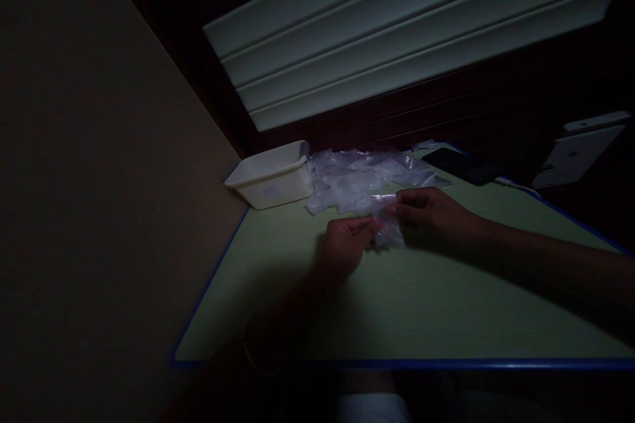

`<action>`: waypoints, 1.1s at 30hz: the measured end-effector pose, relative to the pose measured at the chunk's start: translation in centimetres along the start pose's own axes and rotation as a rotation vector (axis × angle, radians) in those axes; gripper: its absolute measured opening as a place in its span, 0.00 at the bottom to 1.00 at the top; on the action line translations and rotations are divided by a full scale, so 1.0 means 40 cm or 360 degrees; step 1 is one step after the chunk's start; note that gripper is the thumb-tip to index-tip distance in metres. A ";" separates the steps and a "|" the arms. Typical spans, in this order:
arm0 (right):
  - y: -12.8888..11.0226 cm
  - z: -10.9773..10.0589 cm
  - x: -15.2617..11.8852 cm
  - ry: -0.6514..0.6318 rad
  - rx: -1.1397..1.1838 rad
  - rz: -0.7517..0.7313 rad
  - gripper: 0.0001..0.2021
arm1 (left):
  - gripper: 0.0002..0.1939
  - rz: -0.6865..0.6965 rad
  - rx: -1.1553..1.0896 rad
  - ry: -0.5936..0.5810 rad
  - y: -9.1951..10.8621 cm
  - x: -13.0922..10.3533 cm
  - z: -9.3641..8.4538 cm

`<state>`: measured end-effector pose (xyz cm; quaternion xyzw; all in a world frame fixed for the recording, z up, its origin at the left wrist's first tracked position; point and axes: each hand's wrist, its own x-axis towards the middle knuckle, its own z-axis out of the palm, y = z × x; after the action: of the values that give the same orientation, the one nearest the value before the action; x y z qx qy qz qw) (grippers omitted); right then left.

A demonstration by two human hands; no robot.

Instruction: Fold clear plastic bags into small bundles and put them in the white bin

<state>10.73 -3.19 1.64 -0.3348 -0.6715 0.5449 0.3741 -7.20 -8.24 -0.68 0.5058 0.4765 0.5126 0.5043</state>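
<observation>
Holding small clear bag (385, 221): my left hand (344, 248) pinching one edge, my right hand (430, 215) pinching other; bag pile (362, 180), white tub (272, 175) behind; next: steady pull.

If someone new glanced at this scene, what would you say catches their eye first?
Probably the two hands at the middle of the green table: the left hand and right hand hold a small clear plastic bag between them. Just behind lies a heap of clear bags, with a white plastic tub to its left.
</observation>
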 end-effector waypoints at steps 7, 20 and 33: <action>-0.007 -0.004 0.002 0.0025 0.0069 0.0121 0.13 | 0.22 -0.0059 -0.0128 0.0061 0.009 0.001 0.000; -0.008 0.005 -0.004 -0.0099 -0.0028 0.0037 0.14 | 0.19 0.0071 -0.0046 0.0014 -0.002 0.005 -0.010; -0.015 0.008 -0.017 -0.0241 -0.0023 0.0133 0.13 | 0.20 0.0076 -0.0253 -0.0055 0.029 0.000 0.002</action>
<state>10.77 -4.03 2.11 -0.3230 -0.6873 0.5789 0.2968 -7.17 -8.27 0.47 0.4842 0.4133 0.5519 0.5387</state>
